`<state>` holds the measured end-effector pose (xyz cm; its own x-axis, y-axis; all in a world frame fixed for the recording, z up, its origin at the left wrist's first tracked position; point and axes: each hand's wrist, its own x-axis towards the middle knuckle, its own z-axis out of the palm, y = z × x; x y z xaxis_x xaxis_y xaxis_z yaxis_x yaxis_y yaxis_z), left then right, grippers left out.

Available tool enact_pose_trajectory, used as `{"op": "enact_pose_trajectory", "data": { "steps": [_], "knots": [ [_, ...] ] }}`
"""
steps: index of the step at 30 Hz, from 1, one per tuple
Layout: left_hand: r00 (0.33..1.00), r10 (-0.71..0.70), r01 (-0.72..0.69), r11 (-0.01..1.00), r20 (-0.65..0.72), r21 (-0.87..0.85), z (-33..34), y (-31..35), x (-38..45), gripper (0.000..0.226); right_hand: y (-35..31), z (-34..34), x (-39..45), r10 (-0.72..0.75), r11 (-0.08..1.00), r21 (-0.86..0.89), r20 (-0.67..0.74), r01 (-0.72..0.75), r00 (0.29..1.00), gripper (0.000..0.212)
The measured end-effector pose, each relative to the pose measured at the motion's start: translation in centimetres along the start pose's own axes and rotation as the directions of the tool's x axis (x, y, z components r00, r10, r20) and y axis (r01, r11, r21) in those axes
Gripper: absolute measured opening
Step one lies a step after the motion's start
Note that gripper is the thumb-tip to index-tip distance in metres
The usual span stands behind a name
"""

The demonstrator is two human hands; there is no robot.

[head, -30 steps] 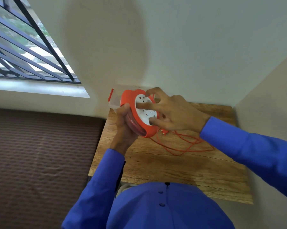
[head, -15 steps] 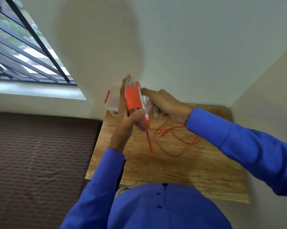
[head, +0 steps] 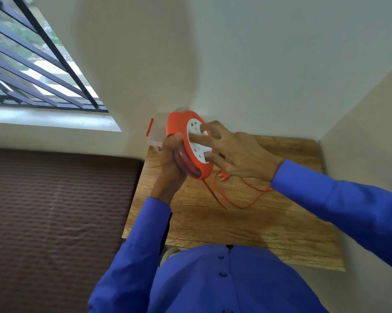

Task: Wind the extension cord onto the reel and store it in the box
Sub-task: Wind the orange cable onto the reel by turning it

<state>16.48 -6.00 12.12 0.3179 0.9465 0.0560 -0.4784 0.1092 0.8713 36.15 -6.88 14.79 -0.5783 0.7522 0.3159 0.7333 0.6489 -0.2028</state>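
I hold an orange cord reel with a white socket face above the far left part of a wooden table. My left hand grips the reel's rim from the left and below. My right hand rests its spread fingers on the white face. A loose length of orange cord hangs from the reel's bottom and loops over the table, ending in a two-pin plug. A clear plastic box with a red clasp stands at the table's far left corner, partly hidden behind the reel.
The table sits in a corner, with a wall behind and another on the right. A brown ribbed surface lies to the left. A barred window is at the upper left.
The reel has turned from edge-on back to showing its white face. My right hand's fingers have moved across the face. The loose cord loop on the table has shifted and looks shorter.
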Motion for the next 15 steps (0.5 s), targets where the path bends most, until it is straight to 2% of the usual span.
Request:
{"op": "enact_pose_trajectory", "data": {
  "steps": [3,5,6,8,9,10,12,14,15],
  "knots": [
    [0.999,-0.047,0.047,0.999,-0.002,-0.001,0.4,-0.9,0.0,0.072,0.5,-0.1,0.2,0.041,0.998,0.052,0.013,-0.042,0.999,0.057],
    [0.997,-0.068,0.068,0.998,-0.027,0.008,0.8,-1.2,0.0,0.078,0.3,-0.2,0.3,0.21,0.954,0.223,-0.016,-0.201,0.978,0.06],
    [0.996,-0.08,0.081,0.996,-0.042,0.031,0.9,-1.3,0.0,0.079,0.2,-0.3,0.6,0.322,0.884,0.359,-0.004,-0.299,0.947,0.056],
    [0.996,-0.072,0.076,0.993,-0.045,0.093,1.0,-1.3,0.1,0.07,0.2,-0.2,1.5,0.492,0.68,0.601,0.049,-0.419,0.869,0.036],
    [0.999,-0.052,0.054,0.992,-0.015,0.117,1.0,-1.2,0.2,0.063,0.3,0.0,1.9,0.55,0.598,0.667,0.062,-0.444,0.833,0.027],
    [0.999,-0.041,0.035,0.988,0.031,0.15,0.8,-1.2,0.4,0.057,0.5,0.1,2.3,0.595,0.528,0.713,0.077,-0.461,0.8,0.028],
    [0.998,-0.043,0.031,0.978,0.05,0.207,0.8,-1.0,0.7,0.06,0.9,0.1,2.7,0.668,0.381,0.772,0.149,-0.508,0.729,0.054],
    [0.999,-0.034,0.034,0.978,0.0,0.208,0.9,-0.5,0.8,0.086,0.7,-0.1,2.7,0.695,0.262,0.763,0.276,-0.591,0.664,0.076],
    [1.0,-0.021,0.023,0.977,-0.009,0.211,0.8,-0.5,0.9,0.096,0.5,-0.2,2.7,0.688,0.229,0.745,0.332,-0.627,0.645,0.081]
  ]
}}
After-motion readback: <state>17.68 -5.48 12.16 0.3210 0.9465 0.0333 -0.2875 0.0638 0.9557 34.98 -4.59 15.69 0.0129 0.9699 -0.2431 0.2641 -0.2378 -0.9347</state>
